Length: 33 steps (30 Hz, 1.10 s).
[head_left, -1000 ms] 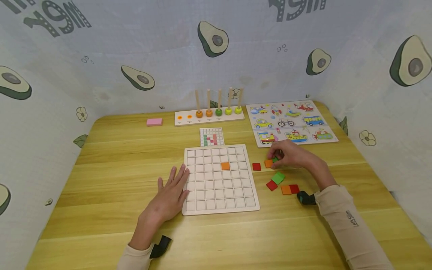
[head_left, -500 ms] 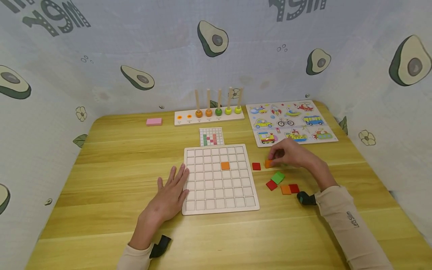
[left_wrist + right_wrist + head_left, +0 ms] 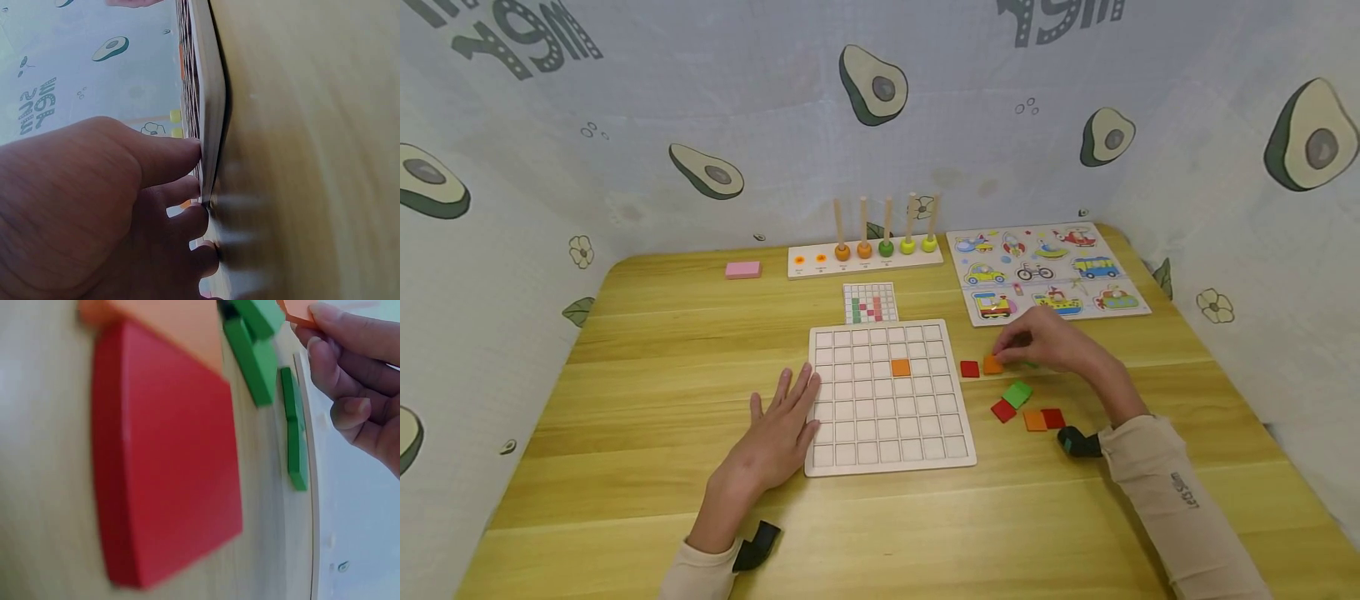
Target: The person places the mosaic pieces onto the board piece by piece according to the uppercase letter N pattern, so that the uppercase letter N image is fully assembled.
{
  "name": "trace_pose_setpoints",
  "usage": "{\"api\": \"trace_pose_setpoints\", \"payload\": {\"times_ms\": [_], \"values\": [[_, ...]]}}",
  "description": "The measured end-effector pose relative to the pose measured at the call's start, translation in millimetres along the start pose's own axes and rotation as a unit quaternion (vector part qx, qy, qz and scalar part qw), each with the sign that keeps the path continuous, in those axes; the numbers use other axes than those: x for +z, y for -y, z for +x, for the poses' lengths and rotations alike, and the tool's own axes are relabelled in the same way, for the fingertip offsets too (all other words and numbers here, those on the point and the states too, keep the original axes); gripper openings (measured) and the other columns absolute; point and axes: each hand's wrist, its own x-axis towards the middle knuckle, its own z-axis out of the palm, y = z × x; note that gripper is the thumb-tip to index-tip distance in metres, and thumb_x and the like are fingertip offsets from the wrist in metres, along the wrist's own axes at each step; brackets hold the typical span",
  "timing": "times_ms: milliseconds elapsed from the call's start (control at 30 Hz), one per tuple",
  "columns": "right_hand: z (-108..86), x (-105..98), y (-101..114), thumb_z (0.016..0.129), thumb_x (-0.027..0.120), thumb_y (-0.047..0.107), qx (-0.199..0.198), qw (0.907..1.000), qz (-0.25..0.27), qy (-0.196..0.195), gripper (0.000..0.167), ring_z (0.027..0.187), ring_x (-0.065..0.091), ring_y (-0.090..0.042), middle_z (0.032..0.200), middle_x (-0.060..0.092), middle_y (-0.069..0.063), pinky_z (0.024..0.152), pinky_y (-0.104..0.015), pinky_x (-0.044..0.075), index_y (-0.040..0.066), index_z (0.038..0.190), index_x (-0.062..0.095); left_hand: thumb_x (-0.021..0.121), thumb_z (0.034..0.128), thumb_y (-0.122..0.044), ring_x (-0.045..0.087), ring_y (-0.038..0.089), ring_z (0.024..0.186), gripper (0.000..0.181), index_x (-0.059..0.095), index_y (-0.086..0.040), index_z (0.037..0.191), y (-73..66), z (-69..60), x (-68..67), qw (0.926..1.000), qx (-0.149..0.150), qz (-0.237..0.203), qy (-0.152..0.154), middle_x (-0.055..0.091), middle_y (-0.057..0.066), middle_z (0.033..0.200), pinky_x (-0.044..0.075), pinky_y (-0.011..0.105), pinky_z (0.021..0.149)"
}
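A wooden grid board (image 3: 867,433) lies mid-table with an orange square tile (image 3: 900,367) in one of its cells. My left hand (image 3: 767,446) rests at the board's left edge, its fingers fairly straight and spread; in the left wrist view the thumb (image 3: 169,159) touches the board's side. Right of the board, my right hand (image 3: 1051,340) pinches another orange tile (image 3: 992,365) between thumb and fingers. A red tile (image 3: 969,369) lies between that tile and the board. Nearer me are a green tile (image 3: 1017,395), red tiles (image 3: 1003,411) and an orange tile (image 3: 1034,421). Green tiles (image 3: 297,437) stand out in the right wrist view.
A small pattern card (image 3: 870,303) touches or nearly touches the board's far edge. Behind it stands a peg counter (image 3: 816,265) with coloured beads. A vehicle picture puzzle (image 3: 1035,272) lies at the back right, and a pink block (image 3: 742,270) at the back left.
My right hand has closed its pinch on the orange tile and shifted it slightly left, away from the green tiles. The left hand and board stay put.
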Motion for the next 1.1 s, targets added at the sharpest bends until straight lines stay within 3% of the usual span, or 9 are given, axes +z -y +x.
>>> {"api": "trace_pose_setpoints", "payload": {"times_ms": [300,600,767,1100], "values": [[5.3,10,15,0.097,0.081,0.007,-0.044,0.9984,0.03,-0.019,0.006,0.073,0.065,-0.015,0.086,0.079,0.003,0.069,-0.023,0.054,0.007,0.093,0.085,0.05,0.1149,-0.015,-0.001,0.04,0.166,0.065,0.02,-0.001,0.171,0.0,-0.8,0.2,1.0,-0.002,-0.002,0.002,0.007,0.013,0.181,-0.003,0.079,0.122],[15.2,20,38,0.099,0.079,0.007,-0.055,0.9968,0.057,-0.009,0.007,0.074,0.068,-0.031,0.082,0.078,0.0,0.067,-0.022,0.052,0.005,0.098,0.085,0.051,0.1146,-0.015,-0.001,0.04,0.166,0.066,0.02,-0.001,0.171,0.3,-1.0,1.5,1.0,-0.001,-0.001,0.002,0.007,0.013,0.181,-0.003,0.08,0.122],[23.1,28,48,0.099,0.079,0.007,-0.046,0.9959,0.078,-0.002,0.007,0.073,0.068,-0.027,0.082,0.078,-0.003,0.066,-0.022,0.051,0.004,0.098,0.085,0.05,0.1149,-0.016,-0.001,0.04,0.166,0.066,0.02,-0.002,0.172,0.5,-1.1,1.7,1.0,0.0,0.001,0.003,0.007,0.012,0.181,-0.003,0.08,0.122],[39.6,52,65,0.097,0.081,0.007,-0.077,0.9937,0.081,-0.004,0.006,0.069,0.062,-0.016,0.079,0.077,-0.004,0.064,-0.022,0.049,0.005,0.092,0.085,0.051,0.1148,-0.016,0.0,0.04,0.166,0.066,0.02,-0.002,0.172,0.8,-1.1,0.1,1.0,-0.003,0.005,0.003,0.007,0.012,0.181,-0.002,0.079,0.122]]}}
